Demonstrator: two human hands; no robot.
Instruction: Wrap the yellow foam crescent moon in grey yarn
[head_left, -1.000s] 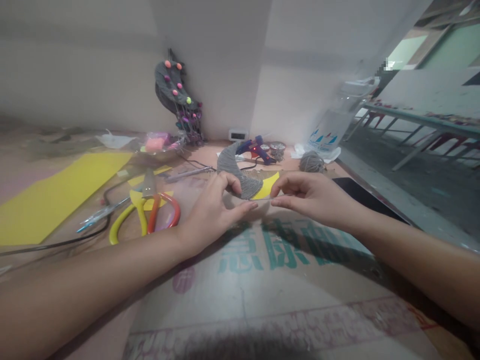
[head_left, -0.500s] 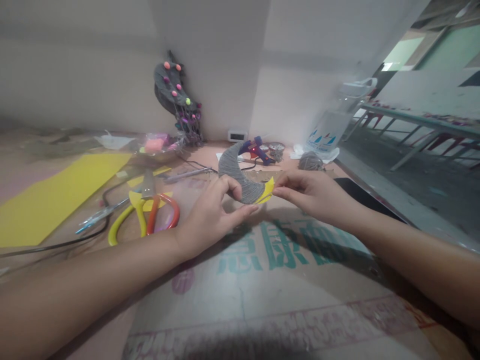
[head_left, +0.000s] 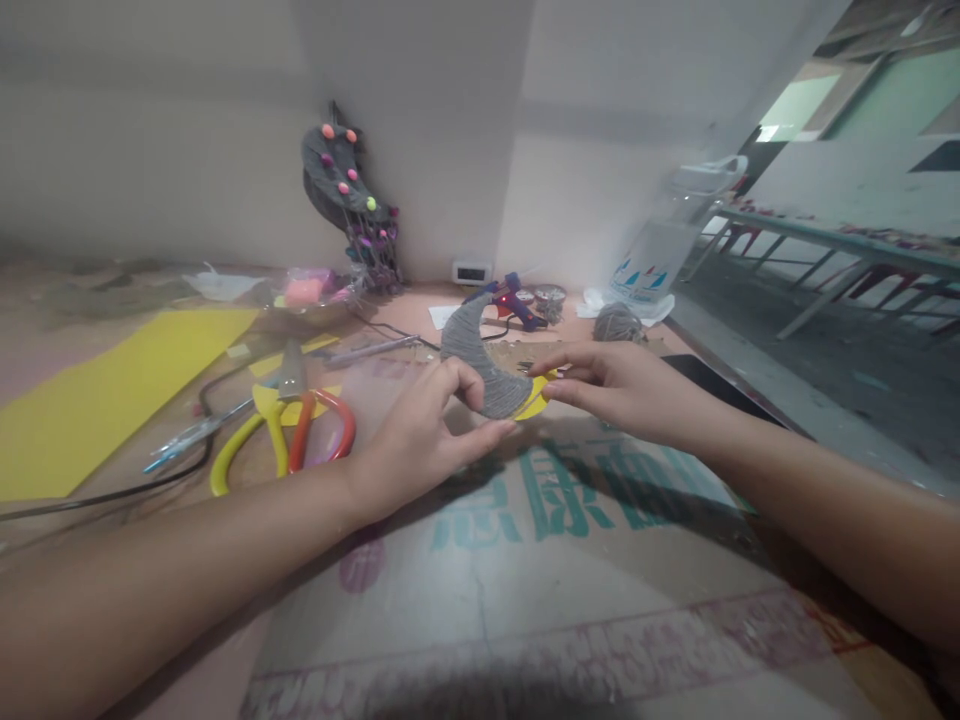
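Note:
A crescent wrapped in grey yarn is held up over the board, its lower right end showing bare yellow. My left hand grips the crescent's lower left curve between thumb and fingers. At the yellow end, my right hand has thumb and forefinger closed together. A thin strand of grey yarn crosses the yellow and reaches these fingertips, which partly cover the tip. Behind the crescent lies a blue hot glue gun with a red light. A ball of grey yarn sits beyond my right hand.
Pliers with yellow and red handles lie left of my left hand, beside a yellow sheet and a black cord. A decorated grey crescent leans on the wall. A water bottle stands at the back right.
My right fingers have shifted over the crescent's yellow end, covering more of its tip. The crescent has moved slightly right and down, still in my left hand.

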